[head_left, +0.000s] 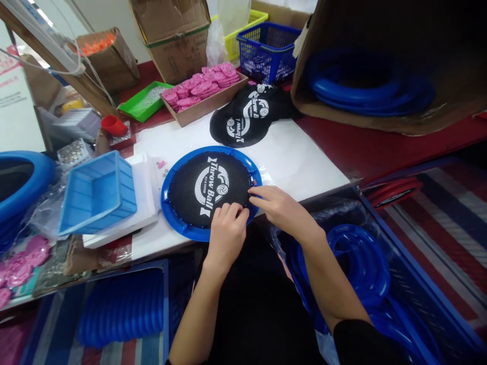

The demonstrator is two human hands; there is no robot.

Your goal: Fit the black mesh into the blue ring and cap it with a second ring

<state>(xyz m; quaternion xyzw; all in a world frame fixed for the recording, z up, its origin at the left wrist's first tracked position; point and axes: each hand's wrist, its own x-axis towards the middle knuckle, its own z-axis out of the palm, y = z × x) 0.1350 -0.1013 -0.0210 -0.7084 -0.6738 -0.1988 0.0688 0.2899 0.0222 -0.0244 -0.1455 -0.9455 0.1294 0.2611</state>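
A blue plastic ring (178,227) with a black mesh net (184,187) printed "Throw Ball" lies on the white table sheet in front of me. My left hand (228,230) is closed at the ring's near edge, its bent fingers on the rim and the mesh border. At the right-hand rim, my right hand (281,209) has its thumb and index finger close together at the edge of the mesh. The fingertips hide that stretch of the border. Small points run round the inner rim where mesh and ring meet.
Behind lie loose black mesh nets (239,124) and a box of pink pieces (182,119). A light-blue bin (127,187) stands left, a green tray (127,109) farther back. A carton (300,96) holds blue rings at right. Crates of blue parts sit below the table.
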